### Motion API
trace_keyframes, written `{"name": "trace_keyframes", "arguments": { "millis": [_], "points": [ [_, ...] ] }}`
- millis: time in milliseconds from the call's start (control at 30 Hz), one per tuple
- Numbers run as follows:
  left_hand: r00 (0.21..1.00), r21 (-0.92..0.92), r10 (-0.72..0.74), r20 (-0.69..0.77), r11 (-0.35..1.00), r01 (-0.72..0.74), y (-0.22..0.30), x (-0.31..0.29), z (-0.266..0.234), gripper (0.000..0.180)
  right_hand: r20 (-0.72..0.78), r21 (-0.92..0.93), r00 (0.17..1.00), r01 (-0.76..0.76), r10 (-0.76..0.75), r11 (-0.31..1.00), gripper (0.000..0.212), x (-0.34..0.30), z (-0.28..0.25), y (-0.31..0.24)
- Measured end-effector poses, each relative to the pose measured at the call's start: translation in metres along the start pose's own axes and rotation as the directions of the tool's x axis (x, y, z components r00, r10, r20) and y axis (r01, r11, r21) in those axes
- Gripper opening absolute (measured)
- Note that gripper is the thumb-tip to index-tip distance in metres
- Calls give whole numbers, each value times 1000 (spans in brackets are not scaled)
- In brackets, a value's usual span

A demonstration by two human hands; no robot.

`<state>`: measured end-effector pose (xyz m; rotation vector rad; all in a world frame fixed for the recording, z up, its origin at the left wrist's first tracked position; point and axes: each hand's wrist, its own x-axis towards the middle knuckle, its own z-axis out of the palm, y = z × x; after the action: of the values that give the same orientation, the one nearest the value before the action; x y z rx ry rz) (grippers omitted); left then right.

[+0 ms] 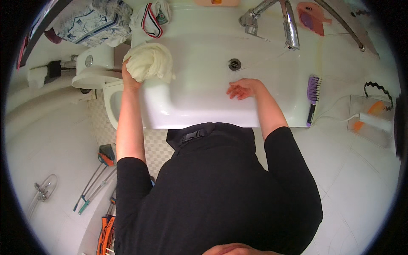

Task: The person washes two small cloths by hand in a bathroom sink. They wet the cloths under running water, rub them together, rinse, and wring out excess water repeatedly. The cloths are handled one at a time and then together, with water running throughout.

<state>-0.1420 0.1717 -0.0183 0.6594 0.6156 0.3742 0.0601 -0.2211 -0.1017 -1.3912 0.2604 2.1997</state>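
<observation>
My left hand grips a bunched cream-white cloth at the left rim of the white washbasin. Part of the cloth hangs over the basin's inner slope, and it hides most of my fingertips. My right hand hovers over the basin with nothing in it, its fingers loosely bent and apart. Just beyond that hand lies the round metal drain. A chrome faucet reaches over the basin from the far side.
On the basin's right edge lies a purple hairbrush. A white garment with striped trim rests at the far left corner, beside blue-patterned fabric. Left of the basin stands a toilet. Mop-like handles lean at the lower left.
</observation>
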Motion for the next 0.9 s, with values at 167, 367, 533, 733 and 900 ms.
{"name": "trace_keyframes", "arguments": {
  "millis": [167,367,533,733,900],
  "points": [
    [993,66,25,-119,998,-17,1,-4,12,46,-289,338,782,624,-553,705,31,45,28,-47],
    [992,69,36,-121,997,-28,1,-10,30,47,-667,405,594,796,-450,449,22,36,0,-74],
    [994,111,48,-95,993,-37,2,-8,20,48,-669,591,599,788,-439,174,21,18,-42,-34],
    [995,102,54,-80,994,-46,2,-11,21,48,-799,250,475,820,-369,514,17,27,-16,-26],
    [999,57,13,-49,998,-10,1,-4,18,47,-792,-506,35,521,-609,688,19,54,-23,-11]
  ]
}}
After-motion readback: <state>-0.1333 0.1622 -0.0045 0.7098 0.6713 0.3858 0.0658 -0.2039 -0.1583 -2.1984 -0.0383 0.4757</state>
